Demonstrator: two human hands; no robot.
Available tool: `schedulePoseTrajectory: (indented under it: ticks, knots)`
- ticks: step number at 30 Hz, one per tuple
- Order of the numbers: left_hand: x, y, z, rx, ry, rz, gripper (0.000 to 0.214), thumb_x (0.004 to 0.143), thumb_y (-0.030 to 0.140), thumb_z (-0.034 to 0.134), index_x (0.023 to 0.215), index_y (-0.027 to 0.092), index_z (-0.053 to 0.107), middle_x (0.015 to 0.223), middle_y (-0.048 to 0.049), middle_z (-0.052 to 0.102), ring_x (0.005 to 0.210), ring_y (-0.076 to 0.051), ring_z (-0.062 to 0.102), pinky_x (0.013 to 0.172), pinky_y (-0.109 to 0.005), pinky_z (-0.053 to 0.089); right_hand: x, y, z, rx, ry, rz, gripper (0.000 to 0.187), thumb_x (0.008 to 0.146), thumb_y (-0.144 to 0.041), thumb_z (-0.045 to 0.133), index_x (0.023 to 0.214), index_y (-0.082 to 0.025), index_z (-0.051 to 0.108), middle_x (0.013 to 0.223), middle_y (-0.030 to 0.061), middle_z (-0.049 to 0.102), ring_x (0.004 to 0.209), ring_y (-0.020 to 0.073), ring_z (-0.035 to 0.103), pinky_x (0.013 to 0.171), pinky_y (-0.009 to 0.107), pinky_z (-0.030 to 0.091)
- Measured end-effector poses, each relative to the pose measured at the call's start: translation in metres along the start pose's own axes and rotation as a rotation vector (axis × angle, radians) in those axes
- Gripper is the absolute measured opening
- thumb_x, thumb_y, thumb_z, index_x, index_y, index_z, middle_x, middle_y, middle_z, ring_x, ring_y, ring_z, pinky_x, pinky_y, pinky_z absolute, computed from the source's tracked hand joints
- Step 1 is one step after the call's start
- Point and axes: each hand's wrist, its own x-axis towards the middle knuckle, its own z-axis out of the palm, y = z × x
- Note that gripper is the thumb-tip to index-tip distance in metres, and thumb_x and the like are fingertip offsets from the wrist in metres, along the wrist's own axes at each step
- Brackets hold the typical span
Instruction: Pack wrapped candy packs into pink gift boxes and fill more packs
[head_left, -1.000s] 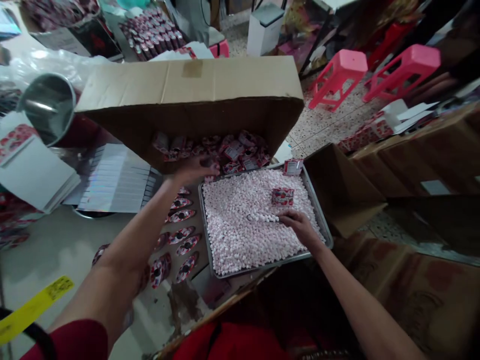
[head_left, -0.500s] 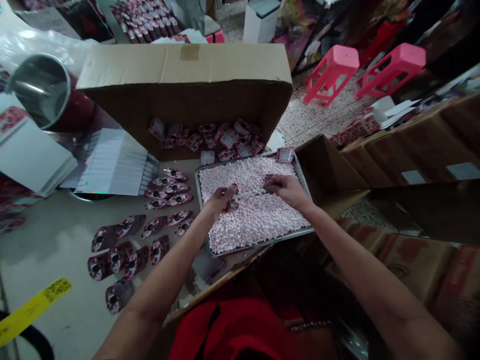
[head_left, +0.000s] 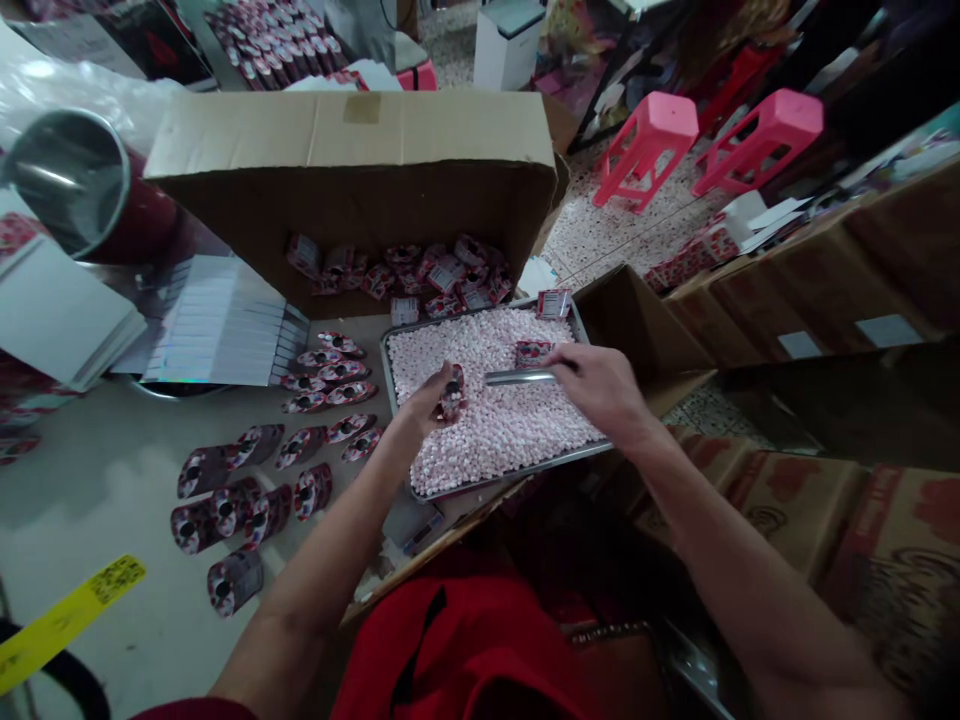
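Observation:
My left hand [head_left: 429, 402] is closed around a small red-and-white printed packet [head_left: 452, 393], whose dark round opening shows. My right hand [head_left: 596, 385] grips one end of a slim, shiny metal bar [head_left: 517, 377] pointing left toward that packet. The bar is held over a metal tray [head_left: 388, 372] full of small pale pink-white pellets [head_left: 495, 440]. Another printed packet [head_left: 531, 352] lies on the pellets just behind the bar, close to my right fingers. One more packet [head_left: 553, 303] rests at the tray's far right corner.
A cardboard box [head_left: 345, 200] on its side holds a heap of packets [head_left: 450, 272] behind the tray. Several packets [head_left: 247, 510] stand in groups on the table at left. White stacked cards [head_left: 210, 320] and a metal pot [head_left: 71, 190] are farther left. Cartons [head_left: 780, 500] stand right.
My right hand has taken up the metal bar and moved slightly right and nearer me. A packet is now visible on the pellets. My left hand still holds its packet, now more turned up.

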Motion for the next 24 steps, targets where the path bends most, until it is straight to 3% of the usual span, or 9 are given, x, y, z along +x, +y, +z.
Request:
schedulePoseTrajectory:
  ticks: [3, 5, 7, 9, 12, 14, 17, 20, 24]
  knots:
    - [-0.003, 0.001, -0.011, -0.036, -0.12, -0.018, 0.065, 0.063, 0.071, 0.09, 0.098, 0.023, 0.063, 0.087, -0.0025, 0.07, 0.076, -0.018, 0.071, 0.061, -0.026, 0.051, -0.026, 0.083, 0.025, 0.135, 0.108, 0.274, 0.02, 0.081, -0.036, 0.066, 0.082, -0.024, 0.082, 0.076, 0.0043, 0.077, 0.074, 0.0227, 0.065, 0.072, 0.033, 0.043]
    - [-0.003, -0.005, -0.012, 0.008, -0.163, 0.048, 0.067, 0.053, 0.05, 0.1, 0.103, 0.024, 0.063, 0.088, -0.0008, 0.07, 0.078, -0.018, 0.07, 0.061, -0.024, 0.048, -0.032, 0.114, 0.065, 0.297, 0.136, 0.428, 0.023, 0.074, -0.044, 0.068, 0.075, -0.023, 0.078, 0.068, 0.0047, 0.073, 0.07, 0.0232, 0.062, 0.069, 0.033, 0.043]
    - [-0.003, -0.012, -0.011, 0.099, -0.155, 0.144, 0.077, 0.045, 0.032, 0.101, 0.112, 0.026, 0.064, 0.09, 0.0009, 0.069, 0.079, -0.017, 0.067, 0.061, -0.023, 0.046, -0.026, 0.116, 0.116, 0.472, 0.13, 0.484, 0.027, 0.072, -0.048, 0.068, 0.072, -0.023, 0.075, 0.068, 0.0047, 0.073, 0.073, 0.0234, 0.062, 0.073, 0.033, 0.045]
    - [-0.002, -0.019, -0.012, 0.206, -0.098, 0.25, 0.081, 0.047, 0.032, 0.099, 0.121, 0.026, 0.065, 0.094, -0.0003, 0.071, 0.083, -0.019, 0.067, 0.065, -0.026, 0.048, -0.013, 0.099, 0.162, 0.58, 0.105, 0.478, 0.027, 0.073, -0.049, 0.067, 0.073, -0.023, 0.074, 0.076, 0.0046, 0.076, 0.078, 0.0229, 0.064, 0.077, 0.033, 0.047]
    - [-0.002, -0.022, -0.024, 0.381, 0.044, 0.482, 0.069, 0.063, 0.046, 0.092, 0.124, 0.023, 0.069, 0.11, -0.0056, 0.072, 0.102, -0.025, 0.068, 0.089, -0.034, 0.054, 0.006, 0.076, 0.193, 0.647, 0.07, 0.459, 0.028, 0.072, -0.05, 0.066, 0.075, -0.023, 0.074, 0.079, 0.0031, 0.077, 0.079, 0.021, 0.063, 0.077, 0.031, 0.048]
    - [-0.002, -0.02, -0.036, 0.52, 0.156, 0.675, 0.059, 0.068, 0.045, 0.089, 0.12, 0.022, 0.073, 0.122, -0.0079, 0.069, 0.118, -0.028, 0.064, 0.105, -0.038, 0.05, 0.007, 0.075, 0.183, 0.671, 0.06, 0.46, 0.031, 0.071, -0.052, 0.068, 0.075, -0.022, 0.075, 0.073, 0.0026, 0.074, 0.073, 0.0195, 0.061, 0.073, 0.031, 0.047]
    - [-0.001, -0.019, -0.05, 0.652, 0.21, 0.856, 0.047, 0.072, 0.039, 0.087, 0.115, 0.023, 0.077, 0.124, -0.0088, 0.068, 0.121, -0.029, 0.064, 0.111, -0.04, 0.047, -0.003, 0.084, 0.14, 0.737, 0.019, 0.454, 0.036, 0.066, -0.053, 0.074, 0.077, -0.019, 0.077, 0.066, 0.0019, 0.069, 0.065, 0.0161, 0.055, 0.067, 0.03, 0.042]
    - [0.001, -0.022, -0.047, 0.701, 0.18, 0.87, 0.04, 0.078, 0.034, 0.083, 0.117, 0.026, 0.076, 0.118, -0.0078, 0.073, 0.114, -0.029, 0.067, 0.11, -0.042, 0.048, -0.009, 0.08, 0.099, 0.888, -0.087, 0.443, 0.04, 0.063, -0.052, 0.082, 0.083, -0.018, 0.079, 0.07, 0.002, 0.07, 0.064, 0.0137, 0.052, 0.063, 0.029, 0.037]
    - [-0.002, -0.024, -0.031, 0.783, 0.22, 0.86, 0.038, 0.077, 0.024, 0.082, 0.115, 0.026, 0.077, 0.118, -0.0087, 0.074, 0.117, -0.032, 0.066, 0.111, -0.044, 0.047, 0.007, 0.051, 0.076, 0.935, -0.19, 0.366, 0.039, 0.063, -0.051, 0.084, 0.085, -0.019, 0.079, 0.077, 0.003, 0.072, 0.068, 0.0144, 0.053, 0.066, 0.029, 0.038]
